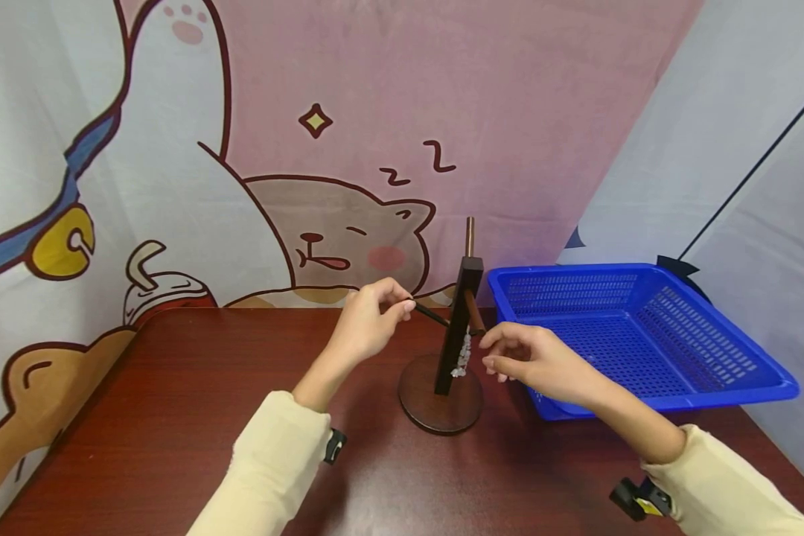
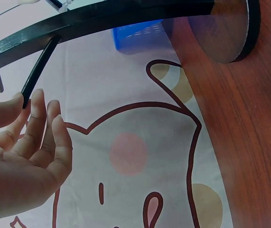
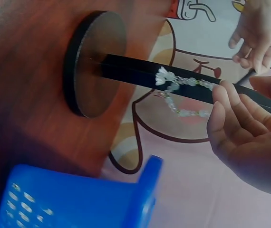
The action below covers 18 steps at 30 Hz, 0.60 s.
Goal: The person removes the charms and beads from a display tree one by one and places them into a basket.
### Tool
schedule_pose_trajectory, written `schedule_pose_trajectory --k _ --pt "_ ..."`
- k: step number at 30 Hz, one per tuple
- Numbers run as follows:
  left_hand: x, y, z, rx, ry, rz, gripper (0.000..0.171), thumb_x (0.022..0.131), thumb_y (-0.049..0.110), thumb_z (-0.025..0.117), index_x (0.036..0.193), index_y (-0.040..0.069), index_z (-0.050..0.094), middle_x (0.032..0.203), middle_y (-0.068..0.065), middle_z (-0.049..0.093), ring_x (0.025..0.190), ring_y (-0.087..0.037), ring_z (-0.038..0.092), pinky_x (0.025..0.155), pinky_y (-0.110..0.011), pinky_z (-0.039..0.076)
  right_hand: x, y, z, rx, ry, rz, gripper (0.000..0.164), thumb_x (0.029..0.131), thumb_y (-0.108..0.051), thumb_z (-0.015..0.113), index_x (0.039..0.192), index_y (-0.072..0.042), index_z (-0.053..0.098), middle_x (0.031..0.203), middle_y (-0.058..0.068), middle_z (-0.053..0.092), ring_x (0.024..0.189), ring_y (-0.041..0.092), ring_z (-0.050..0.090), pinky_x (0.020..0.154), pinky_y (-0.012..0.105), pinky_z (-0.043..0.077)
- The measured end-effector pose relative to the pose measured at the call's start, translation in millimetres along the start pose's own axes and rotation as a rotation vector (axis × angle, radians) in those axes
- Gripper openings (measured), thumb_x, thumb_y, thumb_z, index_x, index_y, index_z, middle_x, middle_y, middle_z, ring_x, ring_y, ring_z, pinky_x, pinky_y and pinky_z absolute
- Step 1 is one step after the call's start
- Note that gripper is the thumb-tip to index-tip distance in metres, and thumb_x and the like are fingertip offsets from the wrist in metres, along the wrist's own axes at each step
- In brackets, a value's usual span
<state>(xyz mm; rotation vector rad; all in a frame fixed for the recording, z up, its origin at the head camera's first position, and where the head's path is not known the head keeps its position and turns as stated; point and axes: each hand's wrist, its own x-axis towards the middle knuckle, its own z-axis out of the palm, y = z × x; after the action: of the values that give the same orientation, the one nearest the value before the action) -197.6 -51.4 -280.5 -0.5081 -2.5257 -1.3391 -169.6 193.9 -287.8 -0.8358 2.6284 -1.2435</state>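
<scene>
A dark wooden jewellery stand [image 1: 457, 327] with a round base [image 1: 441, 406] and several side pegs stands upright on the table. My left hand [image 1: 373, 316] pinches the tip of a thin black peg [image 2: 40, 71] on its left side, between thumb and forefinger. On the right side hangs a beaded bracelet [image 1: 464, 356] of pale, clear beads; a white flower-like charm [image 3: 164, 76] shows in the right wrist view. My right hand [image 1: 529, 357] is beside the bracelet and a brown peg [image 1: 473, 313], its fingers loosely bent. In the right wrist view its fingers hide the bracelet's top.
A blue plastic basket [image 1: 730, 398] with perforated walls stands on the right, close behind my right hand. The reddish-brown table [image 1: 194, 417] extends to the left and front. A printed cartoon cloth [image 1: 522, 112] hangs at the back.
</scene>
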Motion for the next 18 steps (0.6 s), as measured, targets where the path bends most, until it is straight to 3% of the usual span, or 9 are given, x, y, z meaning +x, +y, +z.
schedule_pose_trajectory --k 11,18 --pt "-0.1 -0.6 0.8 0.005 0.003 0.005 0.005 0.086 0.012 0.062 0.083 0.008 0.063 0.070 0.001 0.064 0.063 -0.013 0.052 0.061 -0.027 0.040 3 20 14 0.032 -0.017 0.039 0.020 0.087 -0.002 0.057 0.106 0.005 0.056 0.076 0.003 0.063 0.063 0.020 0.060 0.057 0.028 0.049" --pt "-0.5 -0.9 2.1 0.005 0.016 0.011 0.005 0.086 0.011 0.062 0.084 0.008 0.063 0.069 0.001 0.064 0.063 -0.013 0.053 0.062 -0.027 0.040 7 27 23 0.039 -0.022 0.040 0.019 0.088 -0.005 0.057 0.105 0.003 0.055 0.073 0.002 0.062 0.060 0.019 0.059 0.055 0.029 0.049"
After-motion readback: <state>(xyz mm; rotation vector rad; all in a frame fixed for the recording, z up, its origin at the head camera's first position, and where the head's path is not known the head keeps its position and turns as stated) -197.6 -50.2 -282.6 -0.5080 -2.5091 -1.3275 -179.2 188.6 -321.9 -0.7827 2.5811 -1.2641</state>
